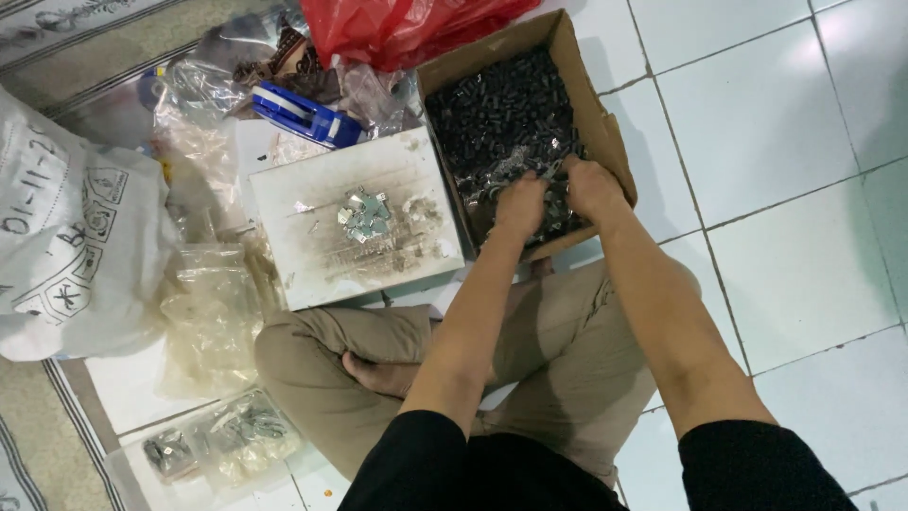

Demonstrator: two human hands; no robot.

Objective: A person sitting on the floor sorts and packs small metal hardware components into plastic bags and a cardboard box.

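I sit cross-legged, both hands deep in the cardboard box (588, 104) to my right. My left hand (521, 205) and right hand (592, 187) curl into the small black parts (501, 109), gathering a clump; whether they actually grip any, I cannot tell. Next, I judge, calls for lifting it cleanly.

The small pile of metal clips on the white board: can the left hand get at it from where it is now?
Probably yes. The left hand is in the cardboard box of dark parts, right beside the white board. The metal clips lie uncovered on top, with only the low box wall between.
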